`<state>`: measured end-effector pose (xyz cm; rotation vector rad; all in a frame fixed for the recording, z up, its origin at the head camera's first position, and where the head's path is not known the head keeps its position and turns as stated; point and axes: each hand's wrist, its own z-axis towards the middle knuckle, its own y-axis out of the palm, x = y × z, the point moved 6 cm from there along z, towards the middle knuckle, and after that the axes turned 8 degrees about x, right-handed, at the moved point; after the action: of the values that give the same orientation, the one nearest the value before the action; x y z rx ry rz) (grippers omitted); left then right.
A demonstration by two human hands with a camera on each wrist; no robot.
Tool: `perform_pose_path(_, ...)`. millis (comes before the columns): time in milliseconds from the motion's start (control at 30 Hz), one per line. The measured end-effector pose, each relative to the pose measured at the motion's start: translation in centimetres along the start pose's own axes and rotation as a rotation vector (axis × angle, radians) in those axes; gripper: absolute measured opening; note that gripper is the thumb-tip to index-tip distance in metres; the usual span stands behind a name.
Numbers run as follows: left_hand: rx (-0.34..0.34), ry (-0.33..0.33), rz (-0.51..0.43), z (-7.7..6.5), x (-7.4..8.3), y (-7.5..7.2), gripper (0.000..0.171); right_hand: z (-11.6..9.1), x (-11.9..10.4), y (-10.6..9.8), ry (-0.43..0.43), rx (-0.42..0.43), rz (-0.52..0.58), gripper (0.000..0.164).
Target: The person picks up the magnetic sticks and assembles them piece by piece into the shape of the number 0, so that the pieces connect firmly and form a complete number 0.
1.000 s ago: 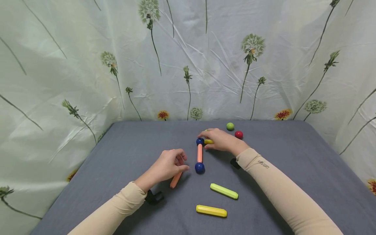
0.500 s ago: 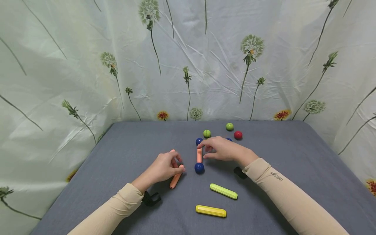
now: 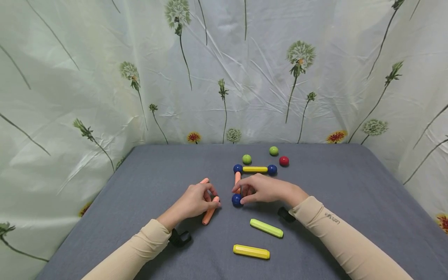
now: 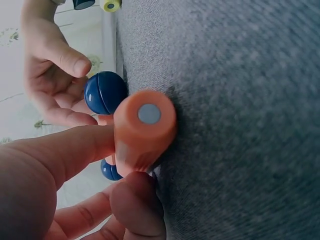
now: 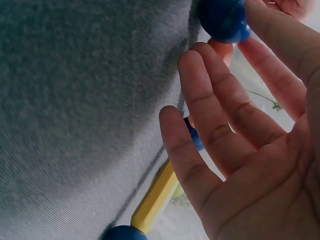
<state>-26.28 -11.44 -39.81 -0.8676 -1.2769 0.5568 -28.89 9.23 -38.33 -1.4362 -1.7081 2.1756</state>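
Observation:
In the head view my left hand point(image 3: 196, 200) pinches an orange magnetic stick point(image 3: 209, 216); its round metal end faces the left wrist camera. A second orange stick point(image 3: 204, 181) pokes out behind that hand, mostly hidden. To the right, my right hand point(image 3: 267, 188) holds the near blue ball point(image 3: 236, 200) between thumb and index finger, other fingers spread loosely. That ball sits at the near end of an upright-running orange stick point(image 3: 238, 178), partly covered by the fingers. At its far end is another blue ball point(image 3: 238, 168), joined by a yellow stick point(image 3: 255, 169) to a third blue ball point(image 3: 272, 170).
Two green balls point(image 3: 246, 159) and a red ball point(image 3: 284, 161) lie behind the joined pieces. Nearer to me are a lime stick point(image 3: 266, 228) and a yellow stick point(image 3: 251, 251). A flowered curtain point(image 3: 224, 77) hangs behind the grey table point(image 3: 168, 167).
My right hand has left the far yellow stick and come nearer, down to the near blue ball, uncovering the far pieces. My left hand has drawn slightly back and left around the orange stick.

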Motion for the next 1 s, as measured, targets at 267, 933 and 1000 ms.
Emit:
perform_pose_path(267,-0.024,-0.032,-0.015,0.08,-0.14,0.17,0.022,0.18,0.13,0.66,-0.038,0.018,-0.021,0.036)
perform_pose_path(933,-0.06,-0.098,-0.002,-0.36,0.14,0.08,0.025,0.54,0.29,0.53,-0.023,0.019,-0.023,0.037)
perform_pose_path(1000,-0.06,-0.102,0.002,-0.32,0.17,0.08,0.024,0.58,0.36,0.52,-0.021,0.017,-0.021,0.037)
